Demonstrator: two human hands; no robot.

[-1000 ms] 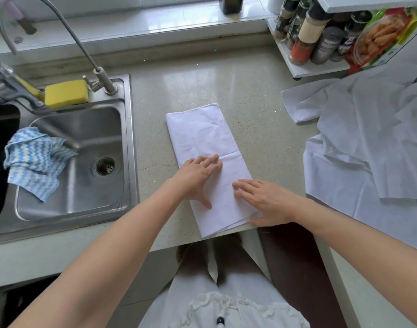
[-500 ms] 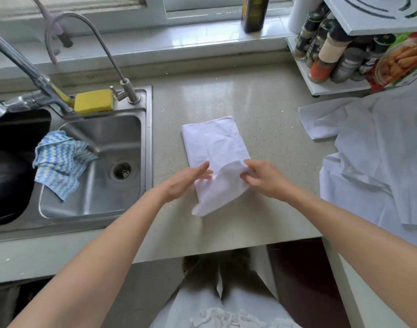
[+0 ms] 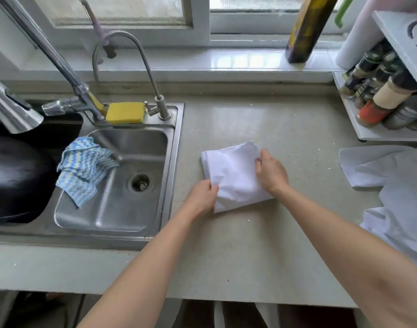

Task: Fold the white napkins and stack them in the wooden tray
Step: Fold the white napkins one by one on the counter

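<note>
A white napkin, folded into a small rectangle, lies on the grey counter just right of the sink. My left hand pinches its near left corner. My right hand grips its right edge, with the fingers curled over the cloth. A heap of unfolded white napkins lies at the right edge of the counter. No wooden tray is in view.
A steel sink on the left holds a blue-and-white cloth; a yellow sponge sits by the taps. A spice rack stands at the back right, a dark bottle on the windowsill, and a black pan at far left.
The long folded napkin has been folded over from its near end into a shorter rectangle. Both hands went from pressing flat on it to holding its edges. The camera view has tilted up.
</note>
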